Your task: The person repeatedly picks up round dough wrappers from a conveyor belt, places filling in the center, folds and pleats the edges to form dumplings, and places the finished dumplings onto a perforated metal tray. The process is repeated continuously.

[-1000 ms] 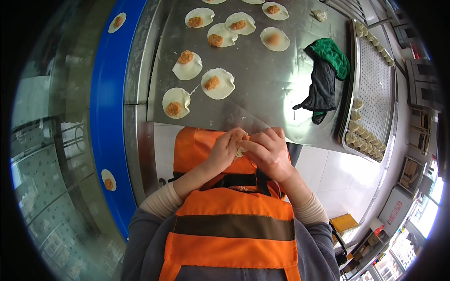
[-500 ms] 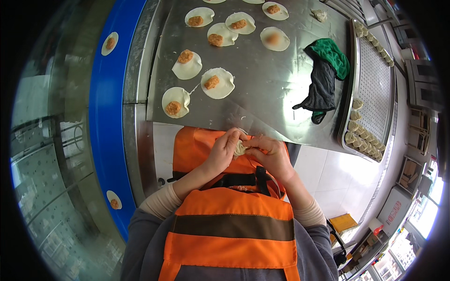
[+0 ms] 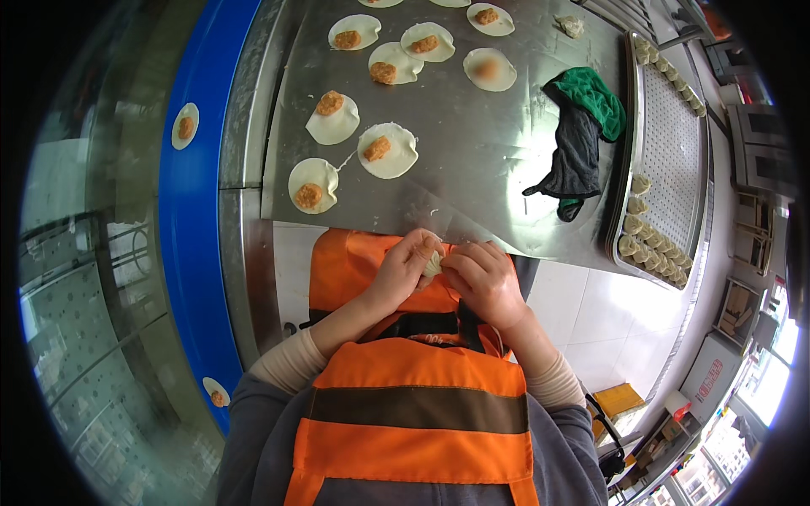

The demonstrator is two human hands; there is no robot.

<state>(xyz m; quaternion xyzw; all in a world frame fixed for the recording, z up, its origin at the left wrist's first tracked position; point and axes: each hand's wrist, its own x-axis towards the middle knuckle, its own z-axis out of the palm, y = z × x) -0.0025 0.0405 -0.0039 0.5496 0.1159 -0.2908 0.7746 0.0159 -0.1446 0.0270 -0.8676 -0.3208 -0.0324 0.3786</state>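
Both hands meet at the table's near edge, over the orange apron. A small pleated dumpling point(image 3: 433, 264) sits between them. My left hand point(image 3: 407, 268) is closed round it from the left, thumb on top. My right hand point(image 3: 483, 278) pinches its right side with bent fingers; the fingertips are partly hidden. Beyond, on the metal table, lie round dough wrappers with orange-brown filling, the closest being one wrapper point(image 3: 313, 185) at the near left and another wrapper point(image 3: 387, 150) beside it.
On the left a blue conveyor belt point(image 3: 187, 219) carries wrappers with filling. A green and black cloth point(image 3: 580, 143) lies on the metal table point(image 3: 472, 169). At the right a perforated tray point(image 3: 673, 143) holds rows of finished dumplings point(image 3: 650, 249). A dough scrap point(image 3: 570, 26) lies at the far right.
My right hand has turned slightly, its fingers curling more over the dumpling, whose pleats show more plainly. The wrappers on the blue belt have shifted along it toward me.
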